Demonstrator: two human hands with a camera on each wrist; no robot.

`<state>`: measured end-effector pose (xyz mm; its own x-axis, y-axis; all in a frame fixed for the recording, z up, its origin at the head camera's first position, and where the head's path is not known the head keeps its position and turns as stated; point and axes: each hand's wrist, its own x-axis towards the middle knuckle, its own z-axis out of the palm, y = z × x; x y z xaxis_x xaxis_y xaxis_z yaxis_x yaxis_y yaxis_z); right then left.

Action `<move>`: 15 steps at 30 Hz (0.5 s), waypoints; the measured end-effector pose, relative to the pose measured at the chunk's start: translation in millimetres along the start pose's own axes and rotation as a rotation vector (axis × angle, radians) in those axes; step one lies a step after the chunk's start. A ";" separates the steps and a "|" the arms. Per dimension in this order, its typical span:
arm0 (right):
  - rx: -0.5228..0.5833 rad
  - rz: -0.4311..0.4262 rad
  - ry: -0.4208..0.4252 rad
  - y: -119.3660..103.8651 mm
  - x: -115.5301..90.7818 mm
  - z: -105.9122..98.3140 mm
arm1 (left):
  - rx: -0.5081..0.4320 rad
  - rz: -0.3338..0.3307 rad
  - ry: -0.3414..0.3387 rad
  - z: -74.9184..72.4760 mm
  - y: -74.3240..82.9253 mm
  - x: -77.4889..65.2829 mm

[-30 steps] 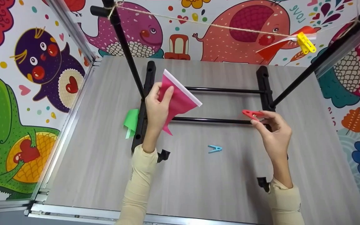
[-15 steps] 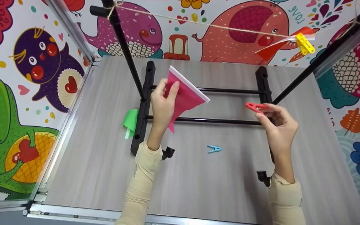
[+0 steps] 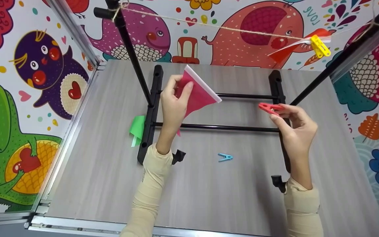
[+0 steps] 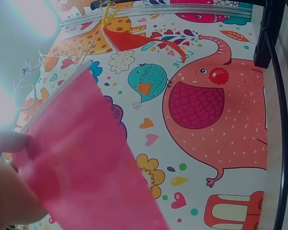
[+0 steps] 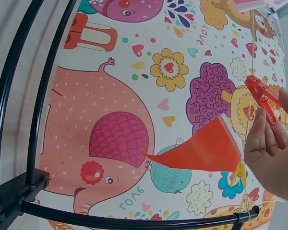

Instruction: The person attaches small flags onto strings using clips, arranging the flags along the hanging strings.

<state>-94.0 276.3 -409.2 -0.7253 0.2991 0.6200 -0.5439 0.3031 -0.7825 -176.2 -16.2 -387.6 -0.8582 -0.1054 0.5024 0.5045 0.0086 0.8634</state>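
My left hand (image 3: 175, 102) pinches a pink pennant flag (image 3: 198, 95) near one end of its white top band, thumb in front. In the left wrist view the pink pennant (image 4: 86, 153) fills much of the lower left, its tip out of frame. Over at the right, my right hand (image 3: 296, 128) holds a red clothespin (image 3: 270, 108) between thumb and fingers, its nose pointing left. The right wrist view shows the red clothespin (image 5: 263, 97) close to the string. An orange-red pennant (image 5: 206, 146) hangs on that string by a yellow clothespin (image 5: 238, 173).
A twine line (image 3: 209, 24) runs between two black uprights of a rack (image 3: 222, 126). On the wood-grain tabletop (image 3: 209, 197) lie a blue clothespin (image 3: 225, 157) and, by the left foot, a green pennant (image 3: 137, 130). Cartoon-printed walls stand around.
My left hand has moved up and to the right with the pink pennant. The right hand has risen slightly and shifted right with the red clothespin.
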 end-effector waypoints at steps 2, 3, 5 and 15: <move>-0.007 0.004 -0.007 -0.8 1.1 0.6 | -0.006 -0.003 -0.015 2.3 1.6 0.8; -0.010 0.005 -0.010 -1.2 1.6 0.8 | -0.013 -0.007 -0.024 3.5 2.5 1.1; -0.012 0.004 -0.016 -1.7 2.3 1.3 | -0.025 -0.019 -0.039 5.5 4.3 1.2; -0.014 -0.001 -0.024 -1.5 4.2 1.1 | 0.012 0.069 -0.046 11.0 6.0 3.2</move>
<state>-96.7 276.1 -405.5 -0.7348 0.2771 0.6191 -0.5387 0.3161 -0.7809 -176.9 -5.5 -380.3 -0.8252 -0.0585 0.5617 0.5613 0.0258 0.8272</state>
